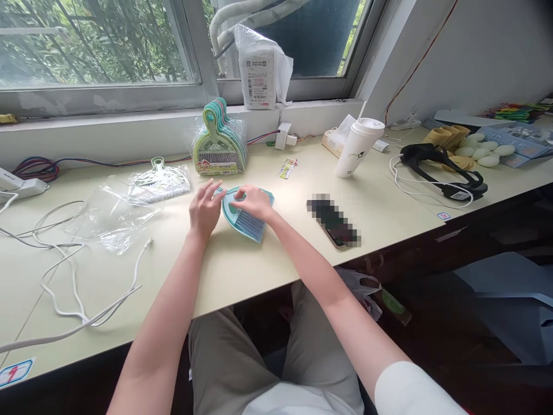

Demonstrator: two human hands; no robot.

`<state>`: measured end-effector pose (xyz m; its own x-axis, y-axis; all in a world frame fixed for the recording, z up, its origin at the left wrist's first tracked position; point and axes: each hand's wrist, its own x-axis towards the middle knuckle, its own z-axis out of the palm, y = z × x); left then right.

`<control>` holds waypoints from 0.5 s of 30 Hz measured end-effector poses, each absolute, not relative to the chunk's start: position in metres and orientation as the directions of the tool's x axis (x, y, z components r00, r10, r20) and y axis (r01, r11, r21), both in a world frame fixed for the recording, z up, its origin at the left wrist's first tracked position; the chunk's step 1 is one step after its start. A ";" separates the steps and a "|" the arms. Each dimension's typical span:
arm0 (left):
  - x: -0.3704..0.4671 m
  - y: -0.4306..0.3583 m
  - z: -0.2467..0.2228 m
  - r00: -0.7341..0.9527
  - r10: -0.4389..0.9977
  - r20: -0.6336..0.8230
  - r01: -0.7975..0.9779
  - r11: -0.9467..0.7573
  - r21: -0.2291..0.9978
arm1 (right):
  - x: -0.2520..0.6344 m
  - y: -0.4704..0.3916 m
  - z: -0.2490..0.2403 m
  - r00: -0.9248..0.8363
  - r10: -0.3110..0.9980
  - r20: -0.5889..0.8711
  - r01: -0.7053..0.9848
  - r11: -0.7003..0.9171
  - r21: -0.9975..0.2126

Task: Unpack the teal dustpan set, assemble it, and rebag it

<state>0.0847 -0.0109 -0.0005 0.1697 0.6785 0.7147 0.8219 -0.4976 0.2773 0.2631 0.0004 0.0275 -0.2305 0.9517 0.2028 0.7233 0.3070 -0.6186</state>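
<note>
A small light-blue dustpan point(267, 199) lies tilted on the table in front of me, its handle end towards the left. A matching hand brush point(249, 225) with grey-blue bristles sits in it. My left hand point(205, 208) holds the dustpan's handle end between thumb and fingers. From the right, my right hand point(254, 202) reaches over the pan, thumb and forefinger pinched at the brush's handle; the exact contact is partly hidden. Behind stands a stack of green dustpan sets point(216, 141) in clear wrap. Another wrapped set point(159, 181) lies to the left.
A crumpled clear plastic bag point(114, 216) and white cables point(82, 311) cover part of the left side. A printed card point(287, 168), a phone point(332, 222), a white paper cup point(359, 147) with straw and a black headset point(444, 170) are on the right.
</note>
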 end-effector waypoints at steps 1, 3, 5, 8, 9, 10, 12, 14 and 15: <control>0.089 -0.013 0.003 0.100 0.664 0.741 0.797 -0.499 0.340 | 0.263 -0.001 0.029 -0.200 0.954 0.221 0.709 0.297 -0.640; 0.099 -0.016 0.009 -0.077 0.670 0.739 0.692 -0.497 0.523 | 0.262 -0.002 0.030 -0.109 0.959 0.261 0.679 0.263 -0.685; 0.108 -0.017 0.013 -0.187 0.796 0.575 0.444 -0.454 0.772 | 0.262 -0.002 0.030 0.011 0.957 0.291 0.655 0.213 -0.725; 0.118 -0.019 0.012 0.056 0.984 0.169 0.081 -0.173 0.982 | 0.265 0.004 0.027 0.144 0.934 0.326 0.637 0.164 -0.753; 0.120 -0.020 0.010 0.153 0.985 0.079 0.038 -0.086 0.996 | 0.266 0.006 0.026 0.146 0.930 0.338 0.634 0.175 -0.754; 0.120 -0.020 0.009 0.209 0.978 0.027 0.019 -0.031 0.999 | 0.268 0.010 0.024 0.122 0.928 0.351 0.625 0.203 -0.754; 0.118 -0.019 0.005 0.201 0.980 -0.008 -0.012 0.011 1.000 | 0.272 0.017 0.020 0.053 0.926 0.373 0.597 0.271 -0.756; 0.110 -0.015 0.003 0.117 0.993 -0.031 -0.052 0.038 0.998 | 0.278 0.025 0.016 0.050 0.920 0.389 0.605 0.282 -0.745; 0.105 -0.012 0.002 0.067 0.997 -0.043 -0.067 0.047 0.997 | 0.283 0.028 0.014 0.090 0.917 0.390 0.639 0.247 -0.728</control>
<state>0.1045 -0.0121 0.0020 0.0670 0.9968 -0.0426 -0.0667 0.0471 0.9967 0.2826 0.0282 0.0137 0.0899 0.9166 0.3895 0.6395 0.2467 -0.7281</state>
